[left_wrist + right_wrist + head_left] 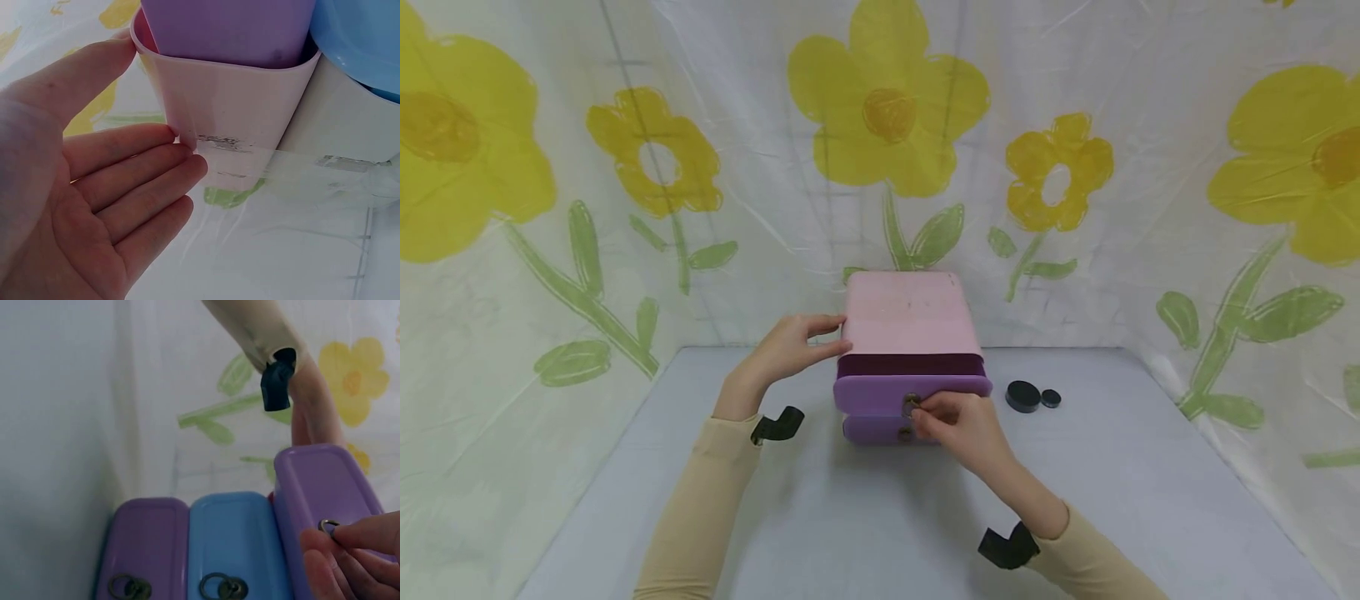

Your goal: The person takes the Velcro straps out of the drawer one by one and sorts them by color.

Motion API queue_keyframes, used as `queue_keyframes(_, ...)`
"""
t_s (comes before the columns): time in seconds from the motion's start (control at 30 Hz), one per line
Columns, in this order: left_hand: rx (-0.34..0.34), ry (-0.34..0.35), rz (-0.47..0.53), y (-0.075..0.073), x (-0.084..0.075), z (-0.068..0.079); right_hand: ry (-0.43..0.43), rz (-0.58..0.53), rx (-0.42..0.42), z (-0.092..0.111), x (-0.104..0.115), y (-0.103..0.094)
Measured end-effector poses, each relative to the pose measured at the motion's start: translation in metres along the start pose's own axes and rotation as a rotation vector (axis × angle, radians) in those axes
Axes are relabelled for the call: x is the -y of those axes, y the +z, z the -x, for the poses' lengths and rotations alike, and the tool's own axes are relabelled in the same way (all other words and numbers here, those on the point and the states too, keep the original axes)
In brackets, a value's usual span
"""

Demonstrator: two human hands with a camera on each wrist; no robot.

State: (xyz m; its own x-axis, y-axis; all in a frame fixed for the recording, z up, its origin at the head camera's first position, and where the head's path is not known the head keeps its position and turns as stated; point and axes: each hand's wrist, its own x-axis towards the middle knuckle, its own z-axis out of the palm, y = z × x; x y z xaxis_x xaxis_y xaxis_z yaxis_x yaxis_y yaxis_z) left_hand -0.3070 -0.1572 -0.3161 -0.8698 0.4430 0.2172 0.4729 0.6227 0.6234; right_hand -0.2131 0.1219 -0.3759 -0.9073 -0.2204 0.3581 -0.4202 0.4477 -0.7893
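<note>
A small cabinet with a pink top case [910, 312] stands on the table. Its purple top drawer [872, 393] sticks out at the front, leaving a dark gap behind its face. My right hand [962, 425] pinches the metal ring pull [325, 524] of this drawer between thumb and fingers. At the case's left side, my left hand [790, 346] touches it with straight fingers; the left wrist view shows the thumb at the front rim and fingertips [184, 150] against the side. Below the top drawer are a blue drawer [234, 537] and another purple drawer [144, 537], both with ring pulls.
To the cabinet's right, a larger black disc [1022, 397] and a smaller black disc [1051, 398] lie side by side on the pale table [850, 533]. A flower-printed curtain [760, 183] hangs close behind the cabinet and along both sides.
</note>
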Motion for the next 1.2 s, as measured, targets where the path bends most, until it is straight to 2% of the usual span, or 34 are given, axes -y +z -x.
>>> queue_keyframes(0.13, 0.002, 0.005, -0.006, 0.000, 0.000, -0.001, -0.010, 0.029, -0.024, -0.005, -0.002, 0.002)
queue_keyframes(0.43, -0.002, 0.003, -0.029, -0.001, -0.001, -0.001, -0.019, 0.081, -0.022, -0.019, -0.006, 0.000)
queue_keyframes(0.63, 0.004, 0.020, -0.024, -0.002, -0.002, 0.000, -0.023, 0.073, -0.011, -0.027, -0.010, -0.001)
queue_keyframes(1.0, 0.015, -0.003, -0.017, -0.003, -0.002, -0.001, 0.002, 0.053, 0.008, -0.036, -0.011, -0.001)
queue_keyframes(1.2, 0.008, 0.000, -0.006, -0.002, -0.002, -0.001, -0.011, 0.059, 0.007, -0.040, -0.014, -0.002)
